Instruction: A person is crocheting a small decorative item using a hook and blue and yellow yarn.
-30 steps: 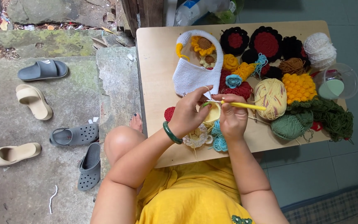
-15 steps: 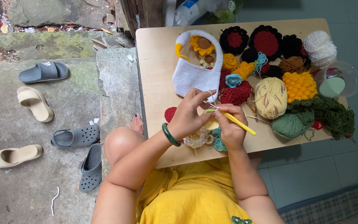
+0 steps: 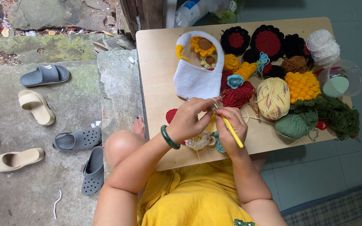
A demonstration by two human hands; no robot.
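My right hand (image 3: pixel 232 129) grips a yellow crochet hook (image 3: pixel 232 131) that slants down to the right. My left hand (image 3: pixel 191 119), with a green bangle (image 3: pixel 169 137) at the wrist, pinches a small pale yellow crochet piece (image 3: pixel 209 124) against the hook's tip. Both hands meet over the near edge of a low wooden table (image 3: pixel 158 75). A cream lace piece (image 3: pixel 197 141) and a teal one (image 3: pixel 219 144) lie under the hands. Thin yarn runs right to a yellow yarn ball (image 3: pixel 273 98).
On the table lie a white crochet bag (image 3: pixel 195 79) with sunflowers, black-and-red crochet flowers (image 3: pixel 268 42), a green yarn ball (image 3: pixel 295 124), dark green yarn (image 3: pixel 339 117), a white ball (image 3: pixel 322 46) and a clear tub (image 3: pixel 343 79). Several sandals (image 3: pixel 77 140) sit on concrete at left.
The hook has swung from lying nearly level, pointing right, to slanting steeply down over my right hand. Both hands shifted slightly toward me and closer together.
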